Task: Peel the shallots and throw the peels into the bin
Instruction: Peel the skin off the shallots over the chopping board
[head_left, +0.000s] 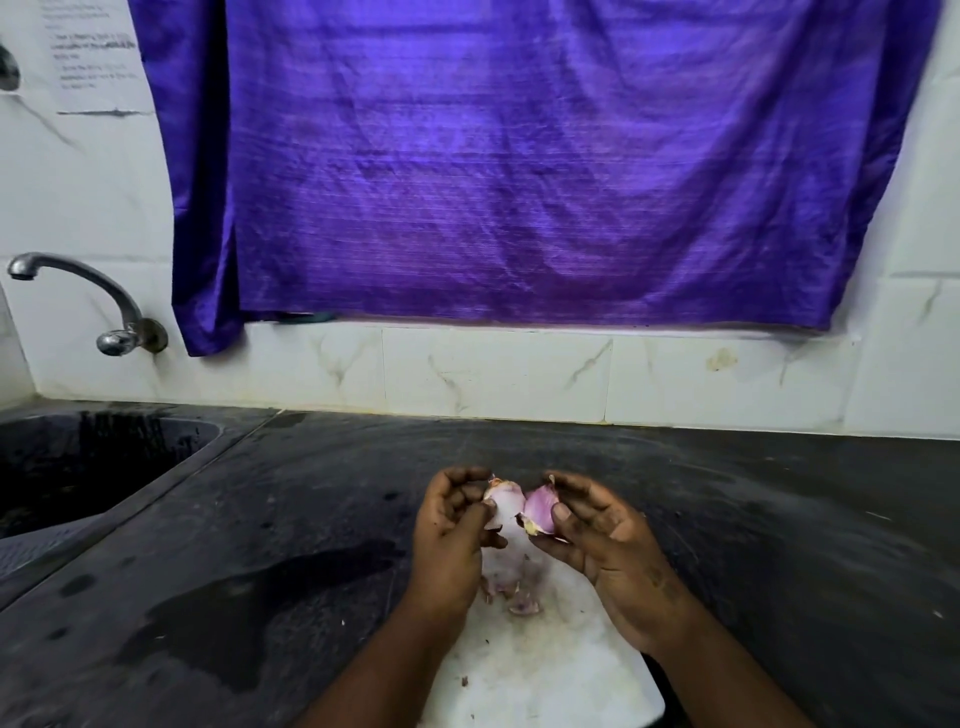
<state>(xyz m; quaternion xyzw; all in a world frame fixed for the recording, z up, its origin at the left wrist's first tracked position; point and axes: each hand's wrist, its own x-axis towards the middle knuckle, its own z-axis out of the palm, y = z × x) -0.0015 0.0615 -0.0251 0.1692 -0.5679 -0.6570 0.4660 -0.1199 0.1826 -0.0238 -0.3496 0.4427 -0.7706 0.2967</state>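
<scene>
Both hands are raised over a white cutting board (545, 670) on the dark counter. My left hand (452, 530) pinches a pale shallot piece (503, 503) between thumb and fingers. My right hand (602, 535) holds a pink-purple shallot piece (541, 509) with its yellowish root end down. The two pieces touch in the middle. A few loose peels (514, 592) lie on the board under the hands. No bin is in view.
A black sink (78, 467) is set into the counter at the left, with a metal tap (93, 296) on the tiled wall above it. A purple curtain (519, 166) hangs over the back wall. A wet patch (249, 608) darkens the counter left of the board.
</scene>
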